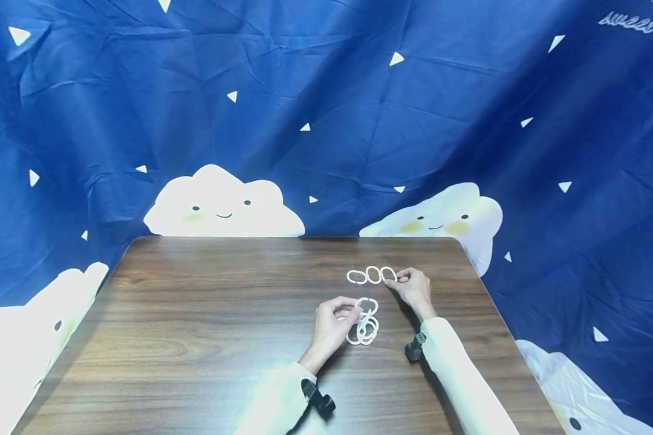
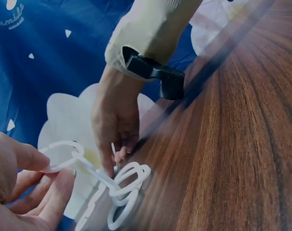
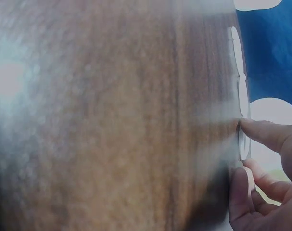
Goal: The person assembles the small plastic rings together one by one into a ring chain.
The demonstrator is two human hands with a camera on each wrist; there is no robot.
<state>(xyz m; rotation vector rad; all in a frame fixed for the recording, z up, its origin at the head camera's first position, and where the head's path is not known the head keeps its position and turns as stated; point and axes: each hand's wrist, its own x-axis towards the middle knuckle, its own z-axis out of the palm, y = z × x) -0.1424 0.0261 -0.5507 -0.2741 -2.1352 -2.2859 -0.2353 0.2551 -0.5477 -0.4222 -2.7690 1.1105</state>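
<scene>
Left hand (image 1: 332,323) pinches ring chain (image 1: 366,320) — curtain (image 1: 628,23) reads, seemingly, "sweet".

surface: dark brown wood-grain table with rounded corners (image 1: 196,338) | on it, right of centre: row of three linked white plastic oval rings (image 1: 371,275) lying flat near the far edge | nearer: loose cluster of white plastic oval rings (image 1: 363,331) resting on the wood, well apart from the row
</scene>
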